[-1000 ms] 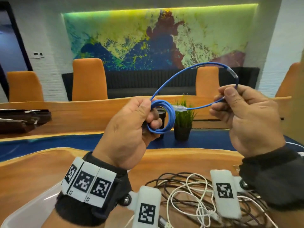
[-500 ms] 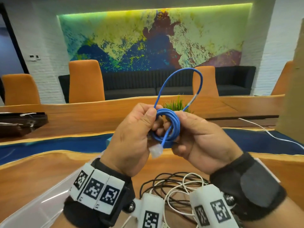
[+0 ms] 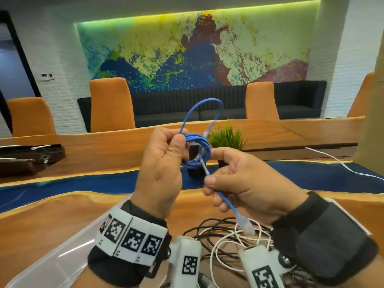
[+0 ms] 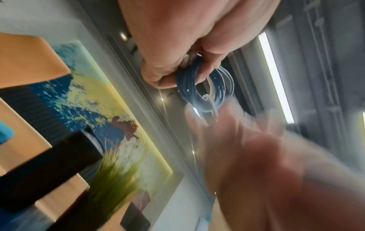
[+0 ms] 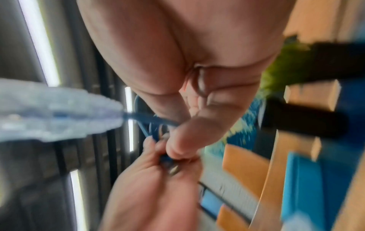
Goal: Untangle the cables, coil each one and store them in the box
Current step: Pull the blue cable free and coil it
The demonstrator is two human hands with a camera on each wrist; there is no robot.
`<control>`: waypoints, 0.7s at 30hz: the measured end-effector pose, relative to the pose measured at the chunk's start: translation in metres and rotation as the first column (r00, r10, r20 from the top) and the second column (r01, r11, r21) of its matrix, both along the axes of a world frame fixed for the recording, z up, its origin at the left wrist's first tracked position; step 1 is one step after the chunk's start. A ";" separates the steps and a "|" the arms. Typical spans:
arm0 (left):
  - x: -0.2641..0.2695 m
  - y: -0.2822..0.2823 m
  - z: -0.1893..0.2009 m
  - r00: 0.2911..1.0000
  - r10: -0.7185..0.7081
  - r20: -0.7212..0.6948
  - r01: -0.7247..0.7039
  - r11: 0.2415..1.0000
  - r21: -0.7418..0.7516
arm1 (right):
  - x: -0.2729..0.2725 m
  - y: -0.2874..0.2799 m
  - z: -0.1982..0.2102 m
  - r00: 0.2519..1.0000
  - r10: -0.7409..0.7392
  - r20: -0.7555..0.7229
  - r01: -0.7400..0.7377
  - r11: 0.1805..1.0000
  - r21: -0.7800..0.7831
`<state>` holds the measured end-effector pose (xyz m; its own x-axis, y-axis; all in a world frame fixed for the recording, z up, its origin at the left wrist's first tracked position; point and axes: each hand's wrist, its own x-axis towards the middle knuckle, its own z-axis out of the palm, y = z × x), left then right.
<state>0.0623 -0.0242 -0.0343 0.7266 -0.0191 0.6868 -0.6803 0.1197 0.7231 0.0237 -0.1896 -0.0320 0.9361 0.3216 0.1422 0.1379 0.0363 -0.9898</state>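
A blue network cable (image 3: 197,150) is wound into a small coil in the air above the table. My left hand (image 3: 166,159) grips the coil (image 4: 205,87) between thumb and fingers. A loose loop of the cable (image 3: 203,109) stands up above the coil. My right hand (image 3: 232,183) pinches the cable's free end, which passes through the coil and hangs down to a clear plug (image 3: 246,225), blurred and large in the right wrist view (image 5: 59,115). Below lies a tangle of black and white cables (image 3: 226,238). A clear plastic box (image 3: 52,265) shows at the lower left.
A small potted grass plant (image 3: 227,140) stands behind the hands on the wooden table (image 3: 52,213). A white cable (image 3: 342,165) trails across the blue strip at right. Dark trays (image 3: 27,156) sit at far left. Orange chairs (image 3: 111,104) line the far side.
The right hand has drawn the cable's free end through the coil toward me, so the plug now hangs lower. The loop above the coil has shrunk. The left hand keeps its grip.
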 end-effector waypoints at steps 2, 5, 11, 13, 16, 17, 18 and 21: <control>0.006 0.018 0.009 0.999 0.045 -0.016 -0.046 0.997 -0.056 | 0.004 -0.015 0.002 0.949 -0.215 0.229 0.279 0.913 -0.299; 0.008 0.038 0.020 0.996 0.086 -0.032 -0.088 0.993 -0.080 | 0.009 -0.053 0.011 0.700 -0.454 0.552 0.701 0.586 -0.407; 0.005 0.022 0.013 0.998 0.047 -0.048 -0.043 0.996 0.074 | 0.009 -0.104 0.014 0.423 -0.578 0.698 0.888 0.416 -0.195; 0.005 0.022 0.010 0.995 0.041 -0.090 -0.027 0.989 0.143 | 0.008 -0.102 0.012 0.335 -0.589 0.735 0.923 0.363 -0.130; 0.003 0.027 0.009 0.991 0.050 -0.125 -0.014 0.962 0.273 | 0.007 -0.088 0.015 0.235 -0.615 0.753 0.941 0.338 -0.017; 0.002 0.029 0.010 0.991 0.054 -0.119 -0.013 0.947 0.322 | 0.006 -0.084 0.016 0.219 -0.612 0.760 0.942 0.336 0.000; 0.003 0.030 0.010 0.993 0.056 -0.108 -0.012 0.927 0.374 | 0.006 -0.084 0.016 0.202 -0.600 0.774 0.946 0.326 0.006; 0.006 0.035 0.008 0.994 0.112 -0.015 -0.083 0.808 0.584 | 0.005 -0.091 0.015 0.153 -0.578 0.801 0.964 0.266 0.008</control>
<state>0.0683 0.0108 -0.0262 0.7767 -0.3313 0.5358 -0.6299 -0.3981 0.6669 0.0286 -0.2809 -0.0167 0.4219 -0.3462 0.8380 0.2720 -0.8333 -0.4812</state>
